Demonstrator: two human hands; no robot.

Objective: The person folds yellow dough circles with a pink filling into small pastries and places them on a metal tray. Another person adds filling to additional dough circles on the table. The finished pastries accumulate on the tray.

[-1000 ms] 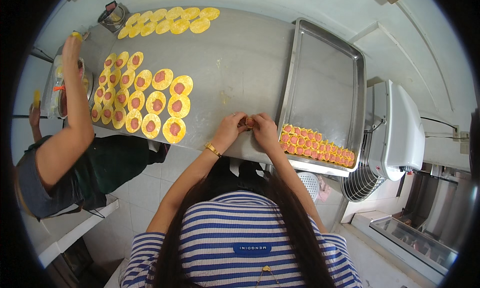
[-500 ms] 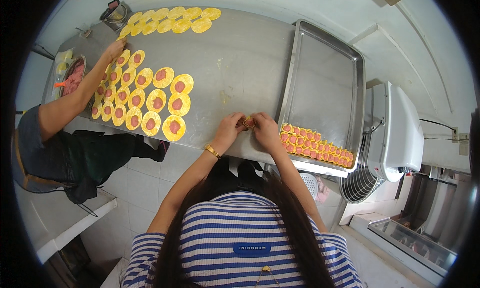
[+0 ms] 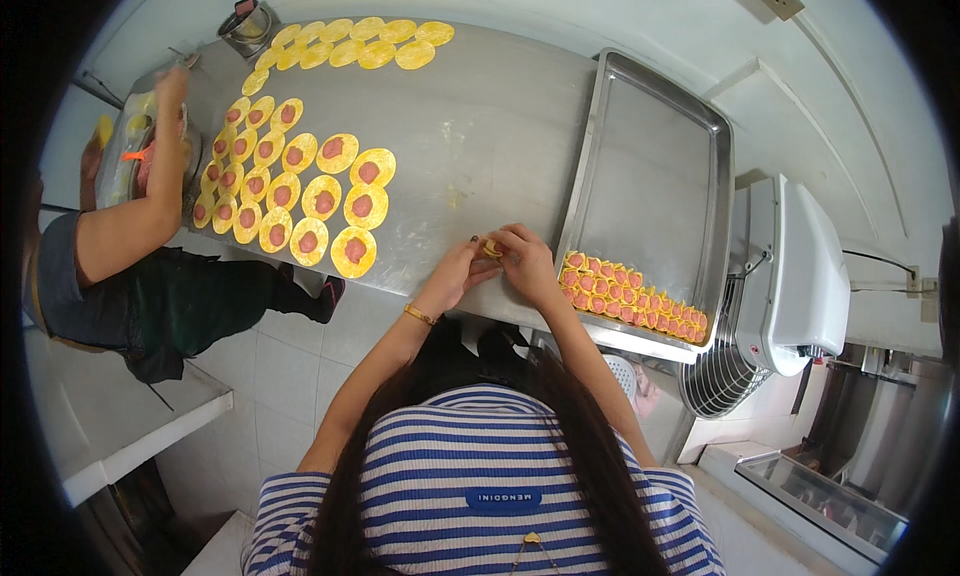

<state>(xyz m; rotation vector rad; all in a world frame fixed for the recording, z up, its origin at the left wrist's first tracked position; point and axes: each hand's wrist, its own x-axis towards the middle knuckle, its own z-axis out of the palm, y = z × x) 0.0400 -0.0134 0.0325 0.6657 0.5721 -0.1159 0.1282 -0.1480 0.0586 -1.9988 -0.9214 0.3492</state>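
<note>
Pinching together: left hand [image 3: 458, 273] and right hand [image 3: 524, 261] met at the near edge of the steel table [image 3: 490, 136], fingers closed around one small yellow dumpling [image 3: 492, 248] held between them.
Left wrist: a gold bracelet [image 3: 419, 315] sat just behind the hand.
Finished pieces: folded yellow dumplings with pink filling [image 3: 634, 298] lay in tight rows along the near end of the steel tray [image 3: 650, 166], just beside the right hand.
Filled wrappers: round yellow wrappers with pink filling [image 3: 300, 186] lay in rows on the table, left of the hands and apart from them.
Plain wrappers: bare yellow wrappers [image 3: 350, 44] lined the far edge.
Co-worker: another person's hand [image 3: 170, 84] reached over a container [image 3: 125, 156] at the table's far left end.
Far corner: a small metal pot [image 3: 246, 22] stood beside the plain wrappers.
Right side: a white machine [image 3: 800, 266] stood beyond the tray.
</note>
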